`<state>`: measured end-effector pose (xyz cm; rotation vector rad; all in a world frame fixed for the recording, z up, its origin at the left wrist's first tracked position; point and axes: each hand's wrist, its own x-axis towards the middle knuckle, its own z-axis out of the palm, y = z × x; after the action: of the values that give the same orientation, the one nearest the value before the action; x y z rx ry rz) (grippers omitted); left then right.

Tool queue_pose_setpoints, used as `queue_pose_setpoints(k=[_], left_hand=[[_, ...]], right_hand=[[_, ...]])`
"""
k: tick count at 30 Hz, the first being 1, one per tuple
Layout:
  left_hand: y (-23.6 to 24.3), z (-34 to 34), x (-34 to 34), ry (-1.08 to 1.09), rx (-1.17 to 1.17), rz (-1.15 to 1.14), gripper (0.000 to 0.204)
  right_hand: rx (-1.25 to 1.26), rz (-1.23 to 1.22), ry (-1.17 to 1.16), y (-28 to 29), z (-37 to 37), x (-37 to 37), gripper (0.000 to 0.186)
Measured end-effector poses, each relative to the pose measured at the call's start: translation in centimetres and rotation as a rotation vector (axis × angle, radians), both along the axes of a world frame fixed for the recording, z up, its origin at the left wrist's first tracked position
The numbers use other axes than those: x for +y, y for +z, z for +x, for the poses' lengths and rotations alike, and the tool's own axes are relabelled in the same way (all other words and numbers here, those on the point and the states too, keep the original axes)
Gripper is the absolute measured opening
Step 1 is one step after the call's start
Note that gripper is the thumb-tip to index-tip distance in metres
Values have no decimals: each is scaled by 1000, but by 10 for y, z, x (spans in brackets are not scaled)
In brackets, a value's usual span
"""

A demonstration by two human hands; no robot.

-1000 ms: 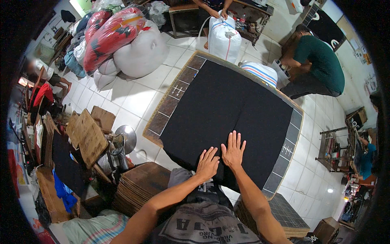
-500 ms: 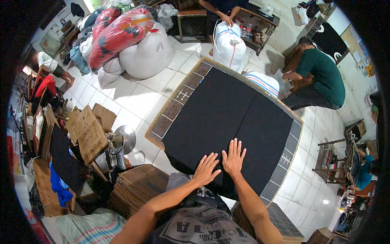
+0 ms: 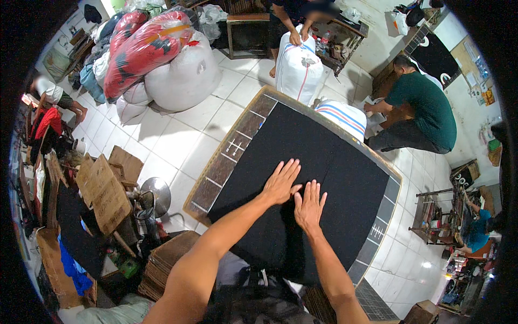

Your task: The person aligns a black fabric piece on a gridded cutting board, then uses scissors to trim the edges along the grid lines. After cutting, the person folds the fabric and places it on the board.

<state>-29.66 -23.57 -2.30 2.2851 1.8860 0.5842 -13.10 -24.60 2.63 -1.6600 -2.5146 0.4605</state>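
Observation:
Black fabric (image 3: pixel 345 216) lies spread over a board (image 3: pixel 215 175) in front of me, with white marks and lines along the board's left and right borders. My left hand (image 3: pixel 281 181) rests flat on the fabric near its middle, fingers stretched out toward the far side. Just right of it and slightly nearer to me, my right hand (image 3: pixel 309 207) also presses flat with its fingers extended. Neither hand grasps anything. The fabric covers the board's middle, and its near edge is partly hidden by my arms.
Stacked boards (image 3: pixel 167 262) stand at the near left, below cardboard pieces (image 3: pixel 109 194). Bulging bags (image 3: pixel 183 78) fill the far left floor. One person holds a tall white sack (image 3: pixel 298 75) beyond the board; another person in green (image 3: pixel 423 105) bends at the far right.
My left hand has slid forward over the fabric, from near its front edge to its middle. The right hand stays at nearly the same spot. The fabric's central crease shows less.

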Motion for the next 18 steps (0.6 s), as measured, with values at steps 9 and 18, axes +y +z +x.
queue_pose_setpoints(k=[9,18], left_hand=[[2,-128,191,153,36,-190,98],[18,-128,210,314,163,-274,99]], right_hand=[[-74,-68,86,-15,-28,5,77],[-102,-75,15,-16,-39,2,80]])
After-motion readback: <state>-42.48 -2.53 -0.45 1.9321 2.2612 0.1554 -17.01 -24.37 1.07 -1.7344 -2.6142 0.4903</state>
